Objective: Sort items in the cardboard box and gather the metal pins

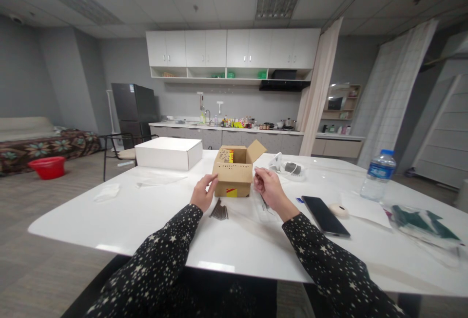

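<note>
at the far left, about 9 o'clock from the table, a red basin (pixel 47 167) stands on the floor near a sofa with a flower cover (pixel 44 145). on the white table (pixel 146 215), at 10 o'clock from the hands, a thin crumpled plastic piece (pixel 106 192) lies, and behind it, at 11 o'clock, a closed white box (pixel 168 153).

the left hand (pixel 203 192) rests on the table and touches the left lower corner of the small cardboard box (pixel 234 171); its thumb and fingers are curved and a little apart, they lie on the box side, not gripping around it. just below this hand, at 6 o'clock from the box, a small bundle of dark nails (pixel 219 210) lies on the table. the cardboard box stands in the middle of the table, at 12 o'clock from the person, its flaps open upward, with a red and yellow label on the front.

the right hand (pixel 269 187) is just beside the right edge of the box. its thumb and first fingers are pressed together in a pinch, but what is between them is too small to tell. under this hand a clear flat plastic bag (pixel 263 210) lies.

at 3 o'clock a black phone (pixel 325 215) lies face up, then a small round beige thing (pixel 338 210), a white paper (pixel 361 207), a water bottle (pixel 378 174) standing upright, and a plastic bag with green things (pixel 424 223).
</note>
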Demonstrator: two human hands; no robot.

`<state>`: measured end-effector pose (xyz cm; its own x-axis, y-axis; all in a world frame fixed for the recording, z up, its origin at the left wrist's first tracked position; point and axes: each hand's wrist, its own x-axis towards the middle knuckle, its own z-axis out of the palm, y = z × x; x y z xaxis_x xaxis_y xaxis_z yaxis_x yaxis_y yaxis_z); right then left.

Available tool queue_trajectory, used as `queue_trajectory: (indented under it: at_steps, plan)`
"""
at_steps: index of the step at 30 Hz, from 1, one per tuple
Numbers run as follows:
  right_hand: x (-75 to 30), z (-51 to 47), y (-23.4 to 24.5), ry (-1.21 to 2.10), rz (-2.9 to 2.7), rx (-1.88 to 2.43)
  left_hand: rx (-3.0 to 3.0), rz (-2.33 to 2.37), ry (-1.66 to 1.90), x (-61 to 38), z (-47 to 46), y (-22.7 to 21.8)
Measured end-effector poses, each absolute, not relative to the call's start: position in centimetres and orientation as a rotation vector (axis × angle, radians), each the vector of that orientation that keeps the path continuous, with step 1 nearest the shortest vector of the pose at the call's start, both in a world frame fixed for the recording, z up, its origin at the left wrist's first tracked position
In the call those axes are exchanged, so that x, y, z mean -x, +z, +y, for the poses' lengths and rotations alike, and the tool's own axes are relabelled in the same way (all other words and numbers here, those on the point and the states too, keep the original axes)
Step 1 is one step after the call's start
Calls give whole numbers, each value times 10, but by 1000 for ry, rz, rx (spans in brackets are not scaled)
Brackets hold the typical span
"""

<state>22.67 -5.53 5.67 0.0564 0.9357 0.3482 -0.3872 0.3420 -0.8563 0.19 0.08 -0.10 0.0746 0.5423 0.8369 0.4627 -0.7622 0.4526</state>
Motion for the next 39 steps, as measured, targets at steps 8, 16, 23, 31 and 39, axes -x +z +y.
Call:
queue_trajectory:
  at_steps: [8,16,23,31,39]
  plan:
    - [-239,-34,40,895,-980,844,-2245,1088,1790,-3,-3,1]
    - [-242,-22,24,746,-1190,967,-2248,1033,1791,-4,-2,-3]
    - [-238,-9,9,810,-1278,930,-2247,1019,1794,-6,-3,-1]
    - [-236,1,-4,735,-1455,926,-2259,1034,1781,-7,-3,-1]
    - [-234,-1,-6,710,-1496,973,-2263,1044,1790,-7,-3,0]
